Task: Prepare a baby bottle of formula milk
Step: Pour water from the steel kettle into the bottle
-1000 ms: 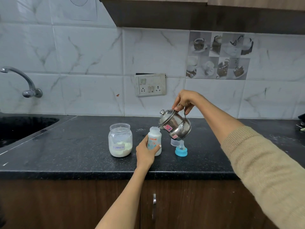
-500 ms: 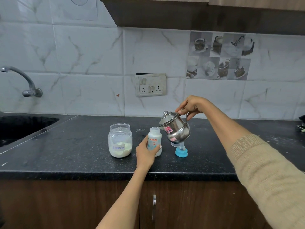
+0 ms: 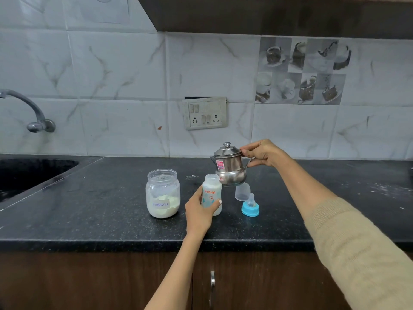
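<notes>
Left hand (image 3: 199, 211) wrapped around small white open-necked baby bottle (image 3: 211, 193) on black counter (image 3: 89, 209), steadying it. Right hand (image 3: 262, 153) clasping handle of upright steel kettle (image 3: 230, 166); blue-ringed teat (image 3: 250, 205) parked aside, clear of filling.

Your readable text, two items. Baby bottle (image 3: 211, 193), gripped by your left hand (image 3: 198, 212): orange "LuvLap" across upper body, small printed figure beneath it, too small to make out. Jar (image 3: 163, 193) at bottle's 9 o'clock: white label, handwritten blue "Formula". Steel kettle (image 3: 230, 166) at bottle's 1 o'clock: red-pink sticker on upper body, second sticker low on belly, wording on both unreadable.
</notes>
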Motion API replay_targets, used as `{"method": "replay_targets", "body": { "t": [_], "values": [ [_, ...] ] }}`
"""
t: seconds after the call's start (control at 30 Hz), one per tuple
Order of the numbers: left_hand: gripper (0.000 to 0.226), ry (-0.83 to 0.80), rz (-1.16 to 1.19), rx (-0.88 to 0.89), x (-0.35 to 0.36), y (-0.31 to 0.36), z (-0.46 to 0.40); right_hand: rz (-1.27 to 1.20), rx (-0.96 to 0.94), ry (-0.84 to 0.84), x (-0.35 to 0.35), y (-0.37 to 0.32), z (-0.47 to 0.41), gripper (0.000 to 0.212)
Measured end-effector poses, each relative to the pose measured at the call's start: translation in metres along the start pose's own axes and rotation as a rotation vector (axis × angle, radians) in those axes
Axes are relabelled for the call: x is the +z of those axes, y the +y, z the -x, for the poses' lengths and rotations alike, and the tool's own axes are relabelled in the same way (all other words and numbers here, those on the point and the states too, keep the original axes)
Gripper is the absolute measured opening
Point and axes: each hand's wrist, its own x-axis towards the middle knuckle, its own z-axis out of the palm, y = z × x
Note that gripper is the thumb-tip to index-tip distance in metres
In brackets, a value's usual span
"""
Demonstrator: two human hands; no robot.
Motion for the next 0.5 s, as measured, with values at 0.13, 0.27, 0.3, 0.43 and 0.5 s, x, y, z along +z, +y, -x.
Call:
{"method": "replay_targets", "body": {
  "t": [0.13, 0.27, 0.3, 0.43, 0.5],
  "values": [
    [0.057, 0.007, 0.000, 0.008, 0.001, -0.005, -0.003, -0.069, -0.013, 0.025, 0.018, 0.015, -0.019, 0.029],
    [0.065, 0.019, 0.006, -0.007, 0.003, -0.012, -0.008, -0.092, -0.001, 0.018, 0.038, 0.030, -0.038, 0.030],
    [0.066, 0.021, 0.009, -0.011, 0.004, -0.014, -0.009, -0.090, 0.002, 0.013, 0.043, 0.034, -0.043, 0.029],
    [0.067, 0.026, 0.014, -0.019, 0.005, -0.017, -0.011, -0.073, 0.009, -0.004, 0.057, 0.050, -0.059, 0.027],
    [0.068, 0.026, 0.018, -0.021, 0.006, -0.019, -0.012, -0.073, 0.004, -0.009, 0.062, 0.057, -0.065, 0.026]
  ]
}}
